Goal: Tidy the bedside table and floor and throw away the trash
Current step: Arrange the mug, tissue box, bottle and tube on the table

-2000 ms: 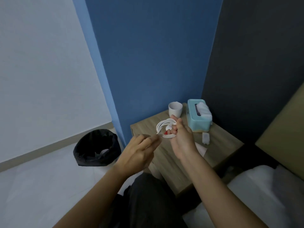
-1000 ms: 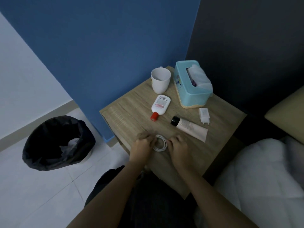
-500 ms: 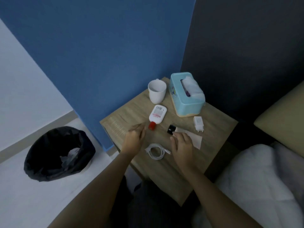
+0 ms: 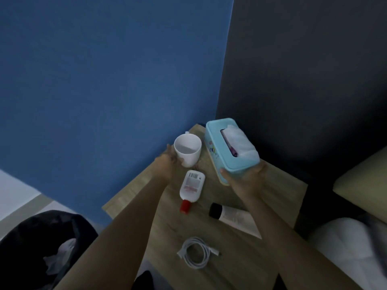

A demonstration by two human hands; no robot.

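Note:
On the wooden bedside table [image 4: 278, 191] my left hand [image 4: 170, 159] wraps the side of a white mug [image 4: 187, 149] at the back. My right hand [image 4: 248, 177] grips the near end of a turquoise tissue box [image 4: 217, 141], which is tilted with that end raised. A white bottle with a red cap [image 4: 191, 188] lies between my arms. A white tube with a black cap [image 4: 232, 218] lies partly under my right forearm. A coiled white cable [image 4: 196, 252] rests near the front edge. The white charger plug is hidden.
A black-lined trash bin [image 4: 31, 245] with crumpled paper inside stands on the floor at lower left. A blue wall and a dark wall meet behind the table. White bedding [image 4: 345, 243] and a tan headboard lie to the right.
Both hands left the coiled cable on the table and reached to the back. The left hand took the mug, the right hand took the tissue box and tipped it up.

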